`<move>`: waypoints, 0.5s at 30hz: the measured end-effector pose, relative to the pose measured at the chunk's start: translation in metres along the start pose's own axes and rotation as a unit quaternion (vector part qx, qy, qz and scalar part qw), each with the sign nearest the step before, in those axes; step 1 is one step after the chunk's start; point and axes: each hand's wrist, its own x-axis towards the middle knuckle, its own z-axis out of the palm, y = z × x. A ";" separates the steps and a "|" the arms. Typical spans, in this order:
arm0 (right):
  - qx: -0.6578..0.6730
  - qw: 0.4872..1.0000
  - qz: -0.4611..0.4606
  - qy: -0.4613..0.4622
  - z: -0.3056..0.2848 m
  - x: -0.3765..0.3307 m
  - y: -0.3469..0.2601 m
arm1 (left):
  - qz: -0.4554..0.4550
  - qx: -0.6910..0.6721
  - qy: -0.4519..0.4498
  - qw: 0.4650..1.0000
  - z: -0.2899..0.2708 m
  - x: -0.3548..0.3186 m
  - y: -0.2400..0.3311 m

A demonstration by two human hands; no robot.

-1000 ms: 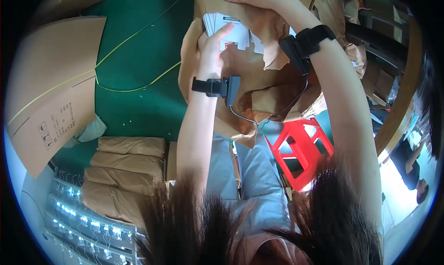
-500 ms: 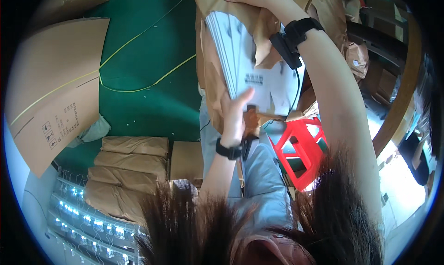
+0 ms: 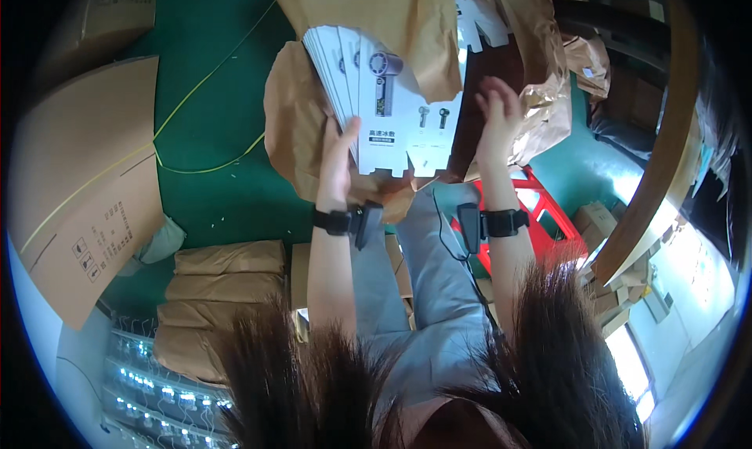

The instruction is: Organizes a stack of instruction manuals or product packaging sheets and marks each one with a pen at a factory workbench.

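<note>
While brown paper (image 3: 407,34) drapes — left hand (image 3: 337,163) under white flat cartons (image 3: 376,104).

Brown paper (image 3: 407,26) hides the flat cartons' (image 3: 384,112) tops.

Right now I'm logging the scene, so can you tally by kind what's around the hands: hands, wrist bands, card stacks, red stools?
Hands: 2 (left hand, right hand)
Wrist bands: 2 (left band, right band)
Card stack: 1
Red stool: 1
Total: 6
</note>
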 end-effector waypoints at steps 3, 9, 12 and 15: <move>0.092 0.979 0.142 -0.115 0.006 -0.003 0.029 | -0.041 -0.045 -0.016 0.998 0.007 0.019 0.006; -0.037 0.871 0.326 -0.366 0.032 0.001 0.004 | 0.043 0.063 -0.024 0.997 0.019 0.017 0.008; 0.032 0.904 0.294 -0.308 0.014 -0.021 -0.014 | -0.007 0.024 -0.037 0.999 0.037 -0.018 0.014; 0.046 0.922 0.280 -0.263 -0.005 -0.063 -0.030 | -0.046 -0.008 0.002 0.999 0.042 -0.071 0.011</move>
